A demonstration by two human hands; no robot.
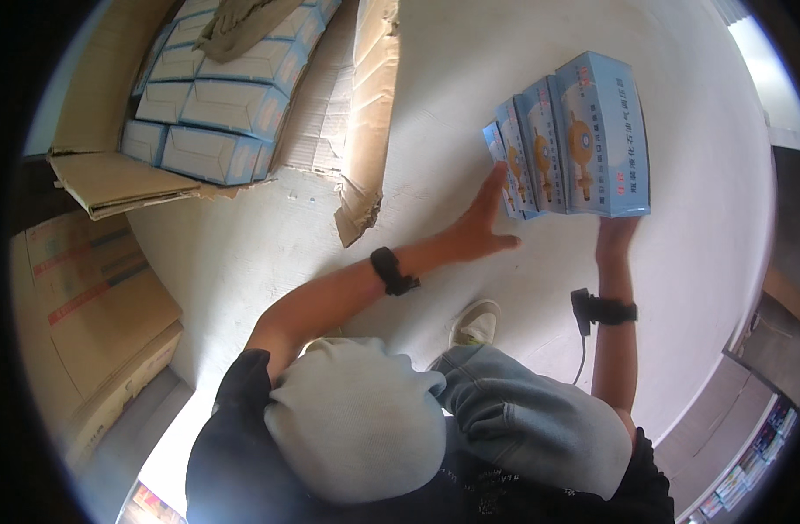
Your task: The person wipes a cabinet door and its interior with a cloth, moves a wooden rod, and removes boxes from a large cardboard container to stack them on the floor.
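Several light-blue printed boxes [583, 140] stand pressed together in a row at the upper right, the one at the right end looking largest. My left hand [483, 223] reaches to the row's left end. Its thumb is spread away, and the fingertips are at or very near the smallest-looking box. At the lower edge of the largest box, my right hand [618, 229] passes behind the cardboard. Its fingers are hidden there, so its grip does not show. Both wrists wear black bands, and a thin cable hangs from the right one.
An open brown carton [371, 113] at the upper left holds more light-blue boxes [216, 153], with a grey-brown cloth or glove [242, 31] on top. A closed carton [94, 306] stands at the left. My shoe [476, 323] rests on the pale floor [457, 96].
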